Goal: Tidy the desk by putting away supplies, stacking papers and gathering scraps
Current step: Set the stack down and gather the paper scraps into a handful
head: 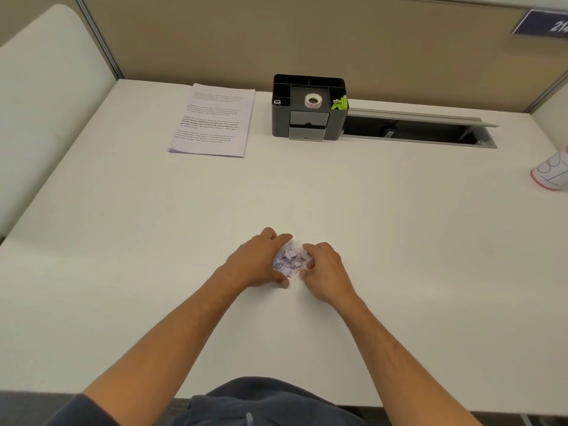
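1. Dark blue clothing (264,401) fills the bottom edge, cut off by the frame; both bare forearms reach forward from it over the white desk (123,287).
2. Left hand (261,262): fingers curved around the left side of a small heap of pale paper scraps (290,259), thumb at the near edge. Whether the fingers grip the scraps or only cup them cannot be told.
3. Right hand (325,272): fingers bent inward against the heap's right side, fingertips touching it. Part of the heap is hidden behind both hands.
4. Paper scraps: piled on the desk between the two hands, near the front middle.
5. Stack of printed papers (213,121): lies flat at the far left of the desk, edges roughly squared; the print is too small to read.
6. Black desk organizer (309,107): stands just right of the stack, against the partition. A tape roll (313,100) sits in its middle compartment, a green item (340,103) in the right one, too small to identify, and a small metal clip (277,102) in the left one.
7. Open cable tray (421,127): recessed beside the organizer, interior dark.
8. White and pink object (551,170): cut off at the right edge.
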